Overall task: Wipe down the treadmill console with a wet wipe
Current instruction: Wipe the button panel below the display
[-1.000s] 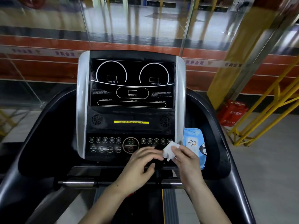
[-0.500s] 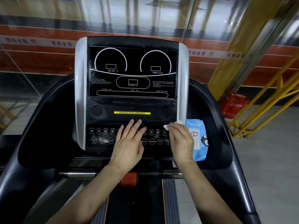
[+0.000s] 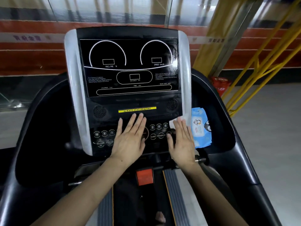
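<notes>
Both hands lie flat on the treadmill console [image 3: 128, 101] — the left hand [image 3: 130, 141] spread and empty, the right hand [image 3: 182, 142] pressing the wet wipe [image 3: 180, 120] against the button panel's right edge.

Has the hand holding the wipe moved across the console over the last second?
Yes. The right hand with the wet wipe has slid up from the console's bottom edge onto the button panel, toward the silver trim.
</notes>
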The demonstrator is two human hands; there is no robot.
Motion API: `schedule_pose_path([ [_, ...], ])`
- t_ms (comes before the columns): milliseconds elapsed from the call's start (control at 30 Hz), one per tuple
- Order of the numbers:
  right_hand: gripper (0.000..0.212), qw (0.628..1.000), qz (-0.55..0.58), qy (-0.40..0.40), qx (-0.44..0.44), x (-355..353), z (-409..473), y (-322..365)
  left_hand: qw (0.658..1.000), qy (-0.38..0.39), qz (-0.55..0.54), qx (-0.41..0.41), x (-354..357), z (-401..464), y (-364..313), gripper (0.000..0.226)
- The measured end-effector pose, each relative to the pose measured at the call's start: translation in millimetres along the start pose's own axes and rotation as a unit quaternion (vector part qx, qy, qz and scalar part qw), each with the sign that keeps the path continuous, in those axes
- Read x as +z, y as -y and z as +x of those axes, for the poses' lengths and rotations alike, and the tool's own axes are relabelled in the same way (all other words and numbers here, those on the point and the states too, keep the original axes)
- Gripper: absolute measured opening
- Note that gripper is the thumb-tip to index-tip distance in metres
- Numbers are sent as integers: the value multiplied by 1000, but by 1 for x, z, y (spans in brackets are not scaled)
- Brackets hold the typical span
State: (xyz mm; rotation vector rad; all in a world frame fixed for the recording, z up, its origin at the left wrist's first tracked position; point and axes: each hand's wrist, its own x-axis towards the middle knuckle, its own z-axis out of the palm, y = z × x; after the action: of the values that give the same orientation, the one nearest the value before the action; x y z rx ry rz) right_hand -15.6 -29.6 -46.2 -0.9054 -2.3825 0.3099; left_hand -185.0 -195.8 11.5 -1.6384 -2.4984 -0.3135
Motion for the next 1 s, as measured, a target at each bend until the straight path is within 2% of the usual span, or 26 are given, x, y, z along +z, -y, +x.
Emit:
schedule_pose_path([
  [267,71,995,-73,66,17,-4,4,7,1000,23,-1,17,1,1,5,78],
  [533,68,993,-31,105,44,6,-41,-4,1000,10,20,21,7,-2,6,80],
  [667,69,989,-44,142,9,4,-74,-19,1000,4,20,7,8,-2,1,80],
  [767,75,986,-46,159,8,1,-55,-18,1000,0,23,-3,8,-1,-3,80],
  [900,78,990,-66,127,3,-4,1,-3,1000,-5,20,-19,6,-1,-6,79],
  [1000,76,989,-69,134,-8,-2,-5,-6,1000,-9,20,-21,5,-1,-7,78],
])
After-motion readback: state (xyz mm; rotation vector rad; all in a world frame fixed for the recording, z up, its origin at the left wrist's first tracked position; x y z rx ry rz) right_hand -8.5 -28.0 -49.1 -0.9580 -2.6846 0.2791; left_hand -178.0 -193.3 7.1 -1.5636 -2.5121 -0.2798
